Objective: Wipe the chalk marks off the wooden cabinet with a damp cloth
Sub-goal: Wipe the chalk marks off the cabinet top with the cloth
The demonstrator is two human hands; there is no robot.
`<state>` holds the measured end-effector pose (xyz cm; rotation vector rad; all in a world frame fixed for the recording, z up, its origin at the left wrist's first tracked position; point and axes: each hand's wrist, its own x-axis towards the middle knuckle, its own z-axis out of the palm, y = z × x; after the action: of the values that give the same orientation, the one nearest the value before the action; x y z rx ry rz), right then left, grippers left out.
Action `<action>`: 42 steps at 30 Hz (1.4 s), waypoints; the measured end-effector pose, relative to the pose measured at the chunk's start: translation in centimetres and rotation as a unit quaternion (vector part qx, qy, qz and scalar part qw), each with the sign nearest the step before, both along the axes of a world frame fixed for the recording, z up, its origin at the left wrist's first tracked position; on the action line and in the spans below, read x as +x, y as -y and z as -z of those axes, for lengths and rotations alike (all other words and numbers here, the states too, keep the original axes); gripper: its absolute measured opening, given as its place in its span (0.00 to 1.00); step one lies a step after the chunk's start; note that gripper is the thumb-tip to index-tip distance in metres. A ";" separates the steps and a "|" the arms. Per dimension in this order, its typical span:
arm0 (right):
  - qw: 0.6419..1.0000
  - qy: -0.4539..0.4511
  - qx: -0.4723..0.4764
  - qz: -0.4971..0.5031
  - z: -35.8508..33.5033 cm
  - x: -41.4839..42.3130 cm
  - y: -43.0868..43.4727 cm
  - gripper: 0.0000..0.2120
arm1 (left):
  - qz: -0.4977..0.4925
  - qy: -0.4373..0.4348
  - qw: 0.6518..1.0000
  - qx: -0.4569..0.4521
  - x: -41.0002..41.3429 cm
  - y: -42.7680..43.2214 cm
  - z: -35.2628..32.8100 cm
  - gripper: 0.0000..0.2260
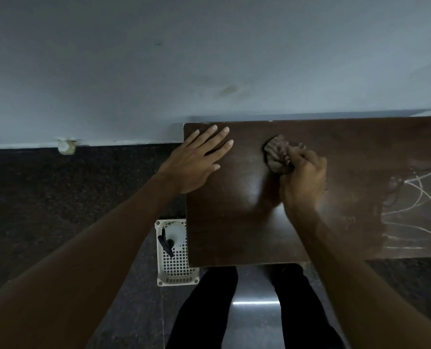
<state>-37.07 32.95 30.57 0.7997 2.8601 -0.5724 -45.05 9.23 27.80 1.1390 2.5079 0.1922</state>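
At the bottom centre of the frame, your legs in dark trousers (pixel 209 311) stood on the speckled dark floor (pixel 45 197), right up against the near edge of the wooden cabinet (pixel 234 222). Just left of them, a white plastic basket (pixel 177 270) with a gridded base sat on the floor. Its right side was tucked under the cabinet's near-left corner, and a white spray bottle (pixel 175 234) with a black trigger stood in its far end.

The cabinet top filled the centre and right of the frame, and its left and middle parts showed glossy dark wood. The chalk marks (pixel 415 210) lay at the right edge of the frame, as white looping and crossing lines with a hazy smear beside them.

Your right hand (pixel 303 172) was near the middle of the top, its fingers curled tightly around a crumpled brownish cloth (pixel 276 153). You held the cloth against the wood, well apart from the chalk lines. The bunched cloth stuck out past your fingertips, toward the upper left.

Your left hand (pixel 196 159) lay flat on the far-left corner of the top. Its fingers were straight and spread, and the heel of the palm hung over the left edge.

Beyond the cabinet, a pale blue-grey wall (pixel 159 59) filled the upper half of the frame. It met the floor at a light strip.
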 end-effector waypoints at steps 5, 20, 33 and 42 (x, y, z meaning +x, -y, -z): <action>0.972 0.008 -0.042 -0.233 -0.7 3.4 7.0 0.29 | -0.024 0.014 0.999 0.020 0.5 -0.2 0.1 0.27; 0.998 0.022 -0.038 -0.046 1.1 5.9 -3.6 0.25 | -0.179 0.048 0.983 -0.011 3.4 -4.4 -1.5 0.27; 0.946 -0.021 -0.027 -0.321 0.7 16.7 -7.4 0.19 | -0.147 0.043 0.988 -0.035 6.0 -10.9 -2.5 0.31; 0.995 0.024 0.005 -0.094 1.2 9.9 -23.6 0.25 | -0.047 0.110 0.990 -0.074 6.6 -22.3 -3.6 0.52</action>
<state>-27.13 56.52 29.34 0.5295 2.8531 -0.5088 -38.47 31.51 31.40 0.8926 2.3392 0.1459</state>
